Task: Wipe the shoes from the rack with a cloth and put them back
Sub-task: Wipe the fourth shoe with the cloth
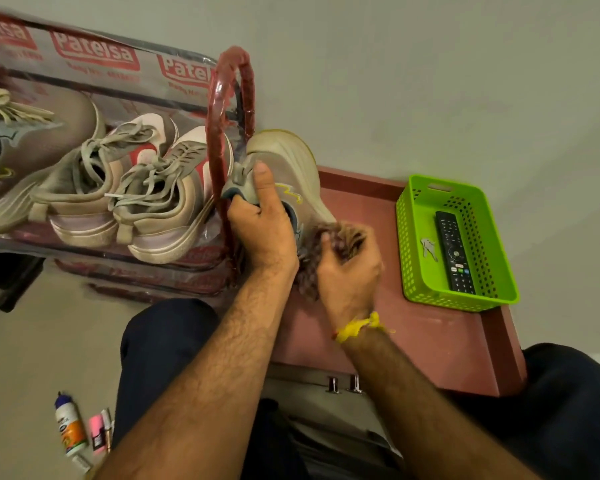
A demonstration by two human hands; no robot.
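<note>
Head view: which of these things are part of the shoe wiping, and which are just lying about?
In the job:
- shoe, held by left hand
- cloth, gripped by right hand
- rack
- shoes on rack

Lying about:
- green basket
- remote and keys in the basket
- bottle on the floor

You are sitting in home, likely living room or entry corner. Shoe rack (229, 109) in printed plastic wrap standing against plain wall, worn sneakers (146, 188) sitting on it. Green basket (409, 237) holding TV remote (454, 251) and keys (428, 247) resting on low reddish surface (430, 341). Small bottle (70, 427) lying on floor.
</note>
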